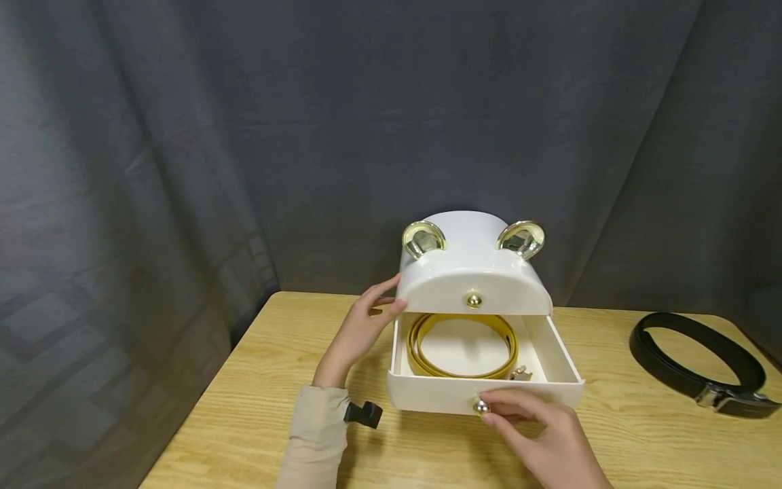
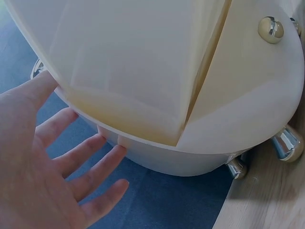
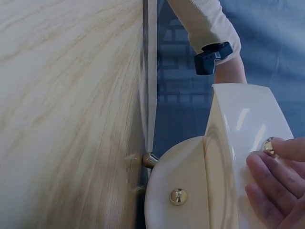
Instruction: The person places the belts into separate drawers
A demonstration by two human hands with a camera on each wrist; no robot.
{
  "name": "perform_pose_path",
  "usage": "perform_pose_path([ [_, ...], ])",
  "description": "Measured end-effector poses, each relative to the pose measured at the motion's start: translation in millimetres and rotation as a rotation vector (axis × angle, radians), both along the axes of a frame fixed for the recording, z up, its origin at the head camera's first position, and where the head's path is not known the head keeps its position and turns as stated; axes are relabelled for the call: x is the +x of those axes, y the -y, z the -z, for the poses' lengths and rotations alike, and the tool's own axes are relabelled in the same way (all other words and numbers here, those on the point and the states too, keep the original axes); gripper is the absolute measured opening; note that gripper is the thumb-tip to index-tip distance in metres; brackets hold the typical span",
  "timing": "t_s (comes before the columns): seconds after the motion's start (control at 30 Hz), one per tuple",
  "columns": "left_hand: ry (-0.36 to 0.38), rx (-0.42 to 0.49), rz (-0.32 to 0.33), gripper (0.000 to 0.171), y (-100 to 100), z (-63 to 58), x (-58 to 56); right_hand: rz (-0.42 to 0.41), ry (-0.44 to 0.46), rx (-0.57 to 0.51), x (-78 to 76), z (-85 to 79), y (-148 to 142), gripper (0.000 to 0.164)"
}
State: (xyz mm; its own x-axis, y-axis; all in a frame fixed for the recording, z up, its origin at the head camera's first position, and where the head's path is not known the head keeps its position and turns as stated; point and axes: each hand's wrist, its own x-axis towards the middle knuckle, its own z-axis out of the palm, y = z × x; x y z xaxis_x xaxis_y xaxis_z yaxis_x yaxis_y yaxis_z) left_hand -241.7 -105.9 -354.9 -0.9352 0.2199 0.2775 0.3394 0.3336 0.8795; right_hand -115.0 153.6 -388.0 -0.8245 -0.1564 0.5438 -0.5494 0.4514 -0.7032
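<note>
A white storage box (image 1: 470, 261) with two gold ears and a domed top stands on the table. Its lower drawer (image 1: 427, 395) is pulled out, and a coiled yellow belt (image 1: 413, 345) lies inside. Beside the coil is a small gold-coloured piece (image 1: 520, 374), too small to identify. My right hand (image 1: 544, 435) pinches the drawer's gold knob (image 3: 268, 145) between thumb and fingers. Fingers spread, my left hand (image 1: 360, 329) touches the left side of the box; the left wrist view shows its fingertips (image 2: 119, 188) along that side.
A black belt (image 1: 662, 367) with a silver buckle lies looped on the right of the wooden table (image 1: 256, 401). Grey curtain (image 1: 342, 136) hangs behind the table and along its left. The upper section of the box has its own gold knob (image 1: 474, 300).
</note>
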Motion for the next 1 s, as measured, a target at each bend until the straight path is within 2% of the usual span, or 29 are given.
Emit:
perform_pose_path([
  [0.03,0.006,0.003,0.002,0.051,-0.1,0.0,-0.1,0.0,-0.021,0.004,-0.8,0.5,-0.1,0.034],
  [0.1,-0.004,0.011,-0.007,0.05,1.1,8.7,-6.2,-0.007,-0.056,0.01,-2.5,1.2,-0.5,0.035],
  [0.13,-0.008,0.016,-0.013,0.049,1.4,12.8,-9.2,-0.004,-0.042,0.01,-2.6,1.1,-0.6,0.035],
  [0.3,-0.017,0.026,-0.027,0.047,0.6,13.4,-8.9,0.013,0.048,0.01,-3.1,-0.1,-1.0,0.03],
  [0.43,-0.003,0.033,-0.008,0.048,0.7,12.8,-9.6,0.012,0.057,0.005,-5.6,-0.1,-0.9,0.03],
  [0.5,0.012,0.047,0.008,0.048,1.0,10.9,-8.5,0.005,0.06,-0.003,-6.9,0.5,-0.9,0.029],
  [0.73,0.024,0.051,0.032,0.05,-2.2,-14.1,11.7,0.0,0.052,-0.027,-12.6,3.3,-0.5,0.028],
  [0.87,0.034,0.057,0.015,0.049,-3.5,-16.5,12.7,-0.031,-0.025,-0.031,-19.3,4.5,-0.6,0.03],
  [1.0,0.029,0.077,0.004,0.048,-3.3,-12.0,9.0,-0.048,-0.056,-0.029,-24.7,4.4,-0.8,0.03],
])
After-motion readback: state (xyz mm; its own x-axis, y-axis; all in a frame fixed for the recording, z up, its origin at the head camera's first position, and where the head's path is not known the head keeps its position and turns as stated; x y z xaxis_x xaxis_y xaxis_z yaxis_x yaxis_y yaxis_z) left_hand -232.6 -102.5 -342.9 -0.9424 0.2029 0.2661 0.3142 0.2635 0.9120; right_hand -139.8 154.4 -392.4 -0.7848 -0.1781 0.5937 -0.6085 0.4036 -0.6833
